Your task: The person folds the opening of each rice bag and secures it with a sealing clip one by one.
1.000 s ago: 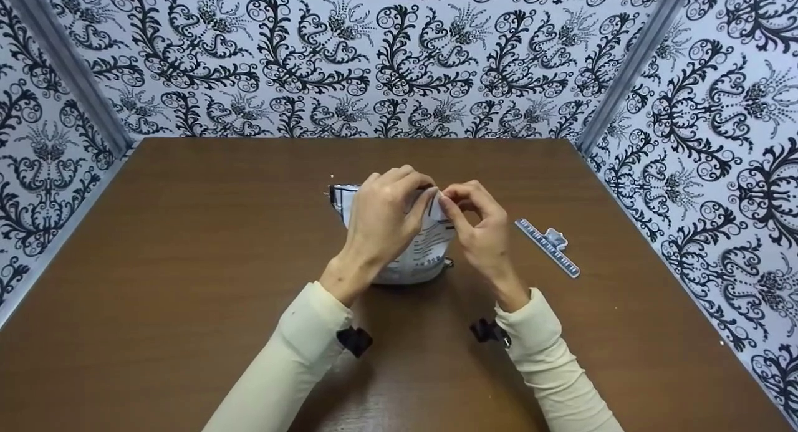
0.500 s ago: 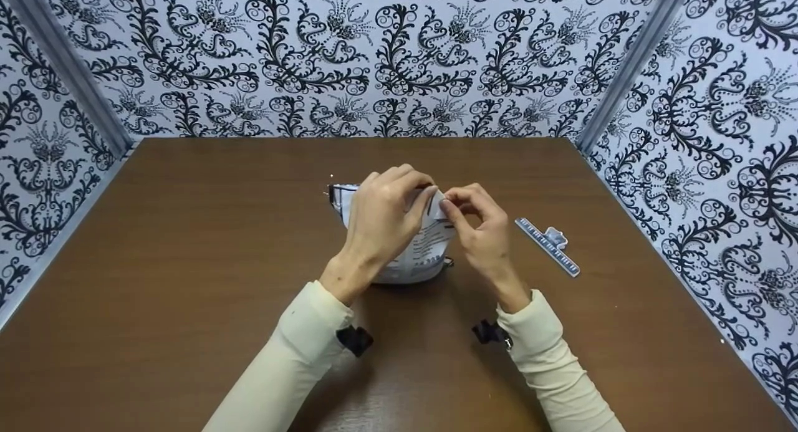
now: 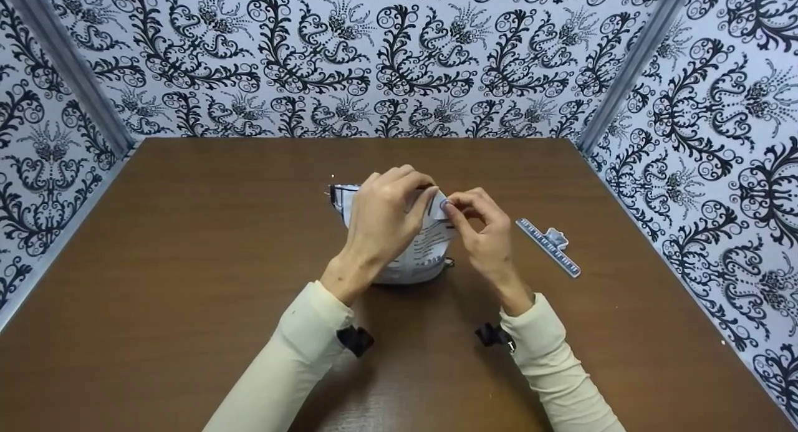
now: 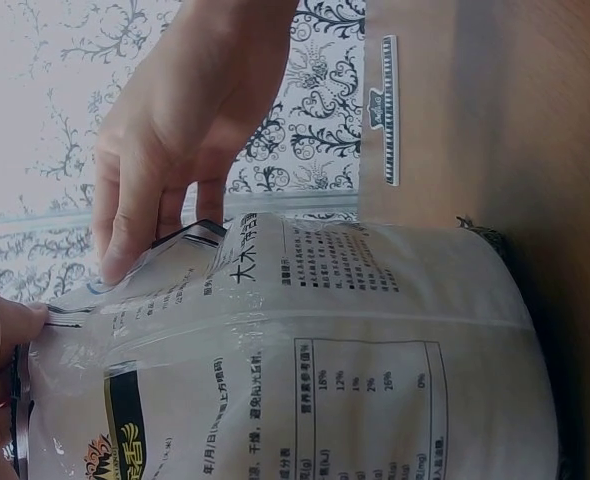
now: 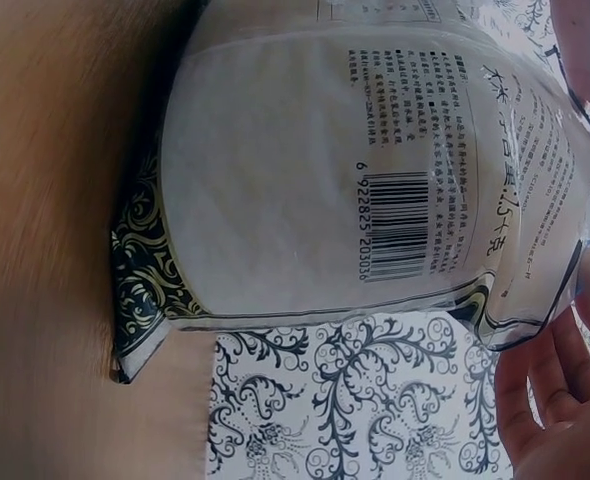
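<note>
1. Pouch upright at mid tabletop, white w/ black print, barcode side seen in rt wrist view.
2. L hand wrapped over pouch top, fingers curled round upper edge, gripping.
3. R hand at top rt corner of pouch, thumb + forefinger narrow, pinching the edge.
4. Clip, long, pale blue-grey, flat on tabletop to rt of pouch, near but apart from R hand.
5. Cream sleeves on both arms; black-white scroll walls around.
</note>
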Motion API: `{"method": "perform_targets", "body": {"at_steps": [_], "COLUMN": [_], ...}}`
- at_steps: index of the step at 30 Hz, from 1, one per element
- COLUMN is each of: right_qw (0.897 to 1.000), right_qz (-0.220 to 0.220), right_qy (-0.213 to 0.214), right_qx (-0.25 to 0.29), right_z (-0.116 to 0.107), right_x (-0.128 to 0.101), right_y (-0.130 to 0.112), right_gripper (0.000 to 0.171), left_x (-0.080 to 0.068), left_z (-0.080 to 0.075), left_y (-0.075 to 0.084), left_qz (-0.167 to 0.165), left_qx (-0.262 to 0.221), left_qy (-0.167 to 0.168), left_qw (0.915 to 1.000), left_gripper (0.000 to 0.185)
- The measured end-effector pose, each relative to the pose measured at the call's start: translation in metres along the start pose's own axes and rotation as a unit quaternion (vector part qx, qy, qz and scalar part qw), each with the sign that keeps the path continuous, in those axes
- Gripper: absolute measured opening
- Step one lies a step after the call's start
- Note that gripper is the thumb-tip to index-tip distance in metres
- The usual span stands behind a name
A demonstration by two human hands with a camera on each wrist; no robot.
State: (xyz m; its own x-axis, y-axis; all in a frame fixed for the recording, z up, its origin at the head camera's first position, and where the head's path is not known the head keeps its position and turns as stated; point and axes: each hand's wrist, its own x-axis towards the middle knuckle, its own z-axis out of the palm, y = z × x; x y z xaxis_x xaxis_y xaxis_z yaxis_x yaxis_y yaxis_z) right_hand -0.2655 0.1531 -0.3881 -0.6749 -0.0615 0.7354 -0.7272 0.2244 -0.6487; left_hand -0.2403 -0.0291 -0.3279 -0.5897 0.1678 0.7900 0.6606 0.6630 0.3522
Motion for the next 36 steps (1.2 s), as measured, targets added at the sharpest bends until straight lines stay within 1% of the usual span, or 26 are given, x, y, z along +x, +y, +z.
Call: {"method": "perform_targets", "body": {"at_steps": [15, 23, 28, 36], "right_qw": [1.0, 1.0, 0.999, 0.999], "right_qz": [0.005, 0.005, 0.011, 0.009], "right_qy": [-0.004, -0.011, -0.018, -0.015], "right_qx": [-0.007, -0.022, -0.029, -0.035], "right_z": [-0.003, -0.008, -0.011, -0.012], "right_x": [-0.003, -0.008, -0.009, -0.01], "right_y": [0.002, 0.006, 0.006, 0.009], "right_gripper": [0.008, 0.009, 0.009, 0.009], "left_x": [0.001, 0.001, 0.0, 0.0], "left_z": [0.0, -0.001, -0.001, 0.0], "left_y": [0.001, 0.002, 0.002, 0.001], "left_qz": [-0.002, -0.006, -0.006, -0.001], "left_qx": [-0.001, -0.003, -0.003, 0.003], "left_qy": [-0.003, -0.01, -0.007, -0.002], "left_qw": [1.0, 0.9999, 1.0, 1.0], "left_gripper": [0.01, 0.011, 0.011, 0.011]}}
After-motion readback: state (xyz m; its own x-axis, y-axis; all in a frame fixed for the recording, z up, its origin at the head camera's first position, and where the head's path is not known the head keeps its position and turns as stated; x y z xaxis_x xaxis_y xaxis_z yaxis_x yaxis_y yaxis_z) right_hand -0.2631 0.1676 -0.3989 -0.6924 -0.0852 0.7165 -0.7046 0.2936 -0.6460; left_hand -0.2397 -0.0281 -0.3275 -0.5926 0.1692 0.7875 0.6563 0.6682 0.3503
